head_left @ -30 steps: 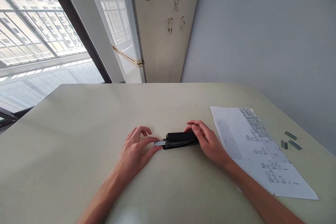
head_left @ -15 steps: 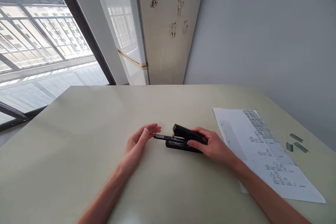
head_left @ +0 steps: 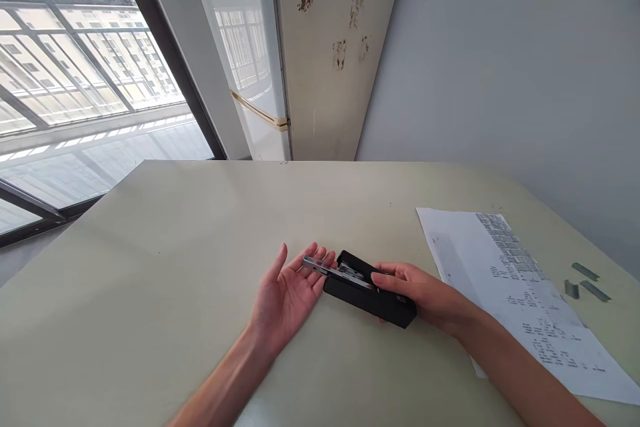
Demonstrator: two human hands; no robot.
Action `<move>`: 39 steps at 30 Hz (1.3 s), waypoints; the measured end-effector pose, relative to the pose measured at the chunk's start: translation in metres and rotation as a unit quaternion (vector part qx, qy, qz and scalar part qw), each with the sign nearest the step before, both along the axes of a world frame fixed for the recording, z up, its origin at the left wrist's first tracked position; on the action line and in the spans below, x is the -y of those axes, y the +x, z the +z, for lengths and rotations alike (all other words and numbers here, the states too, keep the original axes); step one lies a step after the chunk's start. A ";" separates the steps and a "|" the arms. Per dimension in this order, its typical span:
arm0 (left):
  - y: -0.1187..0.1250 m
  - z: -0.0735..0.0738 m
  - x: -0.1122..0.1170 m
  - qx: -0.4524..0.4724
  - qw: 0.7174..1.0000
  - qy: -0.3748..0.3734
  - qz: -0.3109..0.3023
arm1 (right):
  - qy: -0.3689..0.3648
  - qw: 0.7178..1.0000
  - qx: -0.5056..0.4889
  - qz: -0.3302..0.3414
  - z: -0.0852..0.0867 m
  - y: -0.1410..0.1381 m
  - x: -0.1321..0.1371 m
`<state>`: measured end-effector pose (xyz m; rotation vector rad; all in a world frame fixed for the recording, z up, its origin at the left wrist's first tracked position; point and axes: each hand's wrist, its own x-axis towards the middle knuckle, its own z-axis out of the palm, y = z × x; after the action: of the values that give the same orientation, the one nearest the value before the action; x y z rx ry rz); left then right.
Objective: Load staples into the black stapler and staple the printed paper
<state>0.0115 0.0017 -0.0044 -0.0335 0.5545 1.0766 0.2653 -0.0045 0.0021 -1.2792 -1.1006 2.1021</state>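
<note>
A black stapler (head_left: 367, 297), turned on its side, is gripped at its rear by my right hand (head_left: 407, 287). Its metal staple tray (head_left: 315, 265) sticks out at the front, toward the left. My left hand (head_left: 290, 293) lies palm up with the fingers spread, just under the end of that tray. Whether the fingers touch the tray I cannot tell. Nothing rests in the left palm that I can make out.
A printed sheet of paper (head_left: 465, 267) lies on the pale table (head_left: 200, 247) at the right, partly under my right forearm. Beyond it are three small grey-green strips (head_left: 595, 291). A wall and a fridge (head_left: 340, 100) stand behind the table, a window at the left.
My right hand has tipped the stapler onto its side and brought it slightly nearer. The left hand has turned palm up, opened, and come beneath the extended tray.
</note>
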 end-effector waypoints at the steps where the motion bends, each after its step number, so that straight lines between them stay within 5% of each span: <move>1: 0.000 -0.001 0.000 0.004 1.000 0.006 -0.009 | -0.008 1.000 -0.008 0.006 0.000 0.000 0.000; 18: -0.001 -0.006 0.000 -0.053 0.998 0.029 -0.015 | -0.026 0.999 -0.009 0.030 -0.007 0.005 0.000; 28: -0.002 0.002 -0.003 -0.148 0.988 0.030 0.037 | 0.059 0.998 0.025 0.011 0.001 0.001 0.004; 30: -0.003 0.003 0.000 -0.259 0.961 0.078 0.057 | 0.117 0.990 0.079 -0.026 0.003 -0.003 0.006; 34: -0.002 0.004 0.012 -0.524 0.828 0.183 0.074 | 0.228 0.951 0.172 -0.117 0.004 -0.010 0.009; 39: 0.003 -0.002 0.019 -0.609 0.745 0.271 0.035 | 0.262 0.929 0.197 -0.174 -0.001 -0.013 0.009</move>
<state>0.0144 -0.0170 -0.0059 1.2662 1.3828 1.2064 0.2527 -0.0137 0.0009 -1.5089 -1.3577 1.2055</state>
